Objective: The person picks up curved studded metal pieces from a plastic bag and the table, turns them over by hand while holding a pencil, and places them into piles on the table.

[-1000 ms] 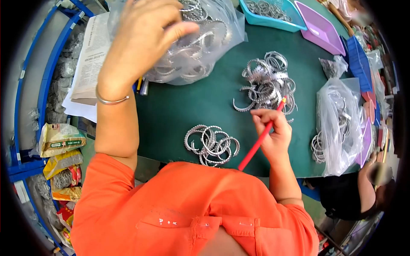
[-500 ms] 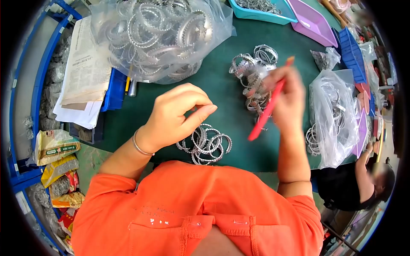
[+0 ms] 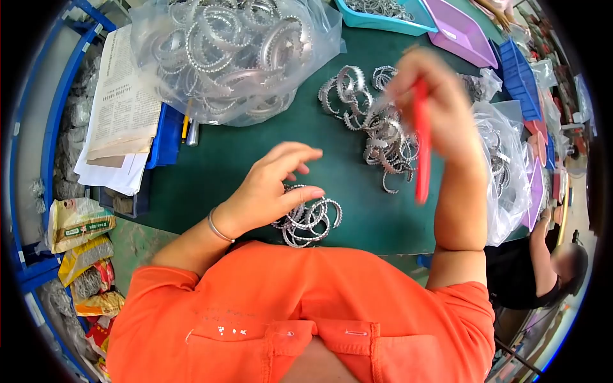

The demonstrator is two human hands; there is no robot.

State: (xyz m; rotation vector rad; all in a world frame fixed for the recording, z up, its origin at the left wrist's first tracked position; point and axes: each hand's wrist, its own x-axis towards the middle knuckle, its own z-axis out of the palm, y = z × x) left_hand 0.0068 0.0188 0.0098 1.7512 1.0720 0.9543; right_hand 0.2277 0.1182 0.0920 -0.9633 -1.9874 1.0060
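My left hand [image 3: 274,185] hovers over a small cluster of silver rings [image 3: 313,220] near the table's front edge, its fingers apart and nothing between them. My right hand [image 3: 437,99], blurred by motion, is closed around a red pen [image 3: 422,147], whose long body points down. Beside and partly behind that hand lies a larger pile of silver rings [image 3: 386,137] on the green table [image 3: 242,150]. A big clear plastic bag [image 3: 236,57] full of similar rings rests at the back left.
A turquoise tray [image 3: 389,24] with small metal pieces and a purple tray [image 3: 461,35] stand at the back. Papers [image 3: 121,108] lie over a blue bin at left. Another clear bag [image 3: 511,191] with rings is at right, near a person in black [image 3: 520,271].
My left hand has come down from the big bag to the small cluster and opened. My right hand has moved up with the red pen, and the larger pile has spread leftward.
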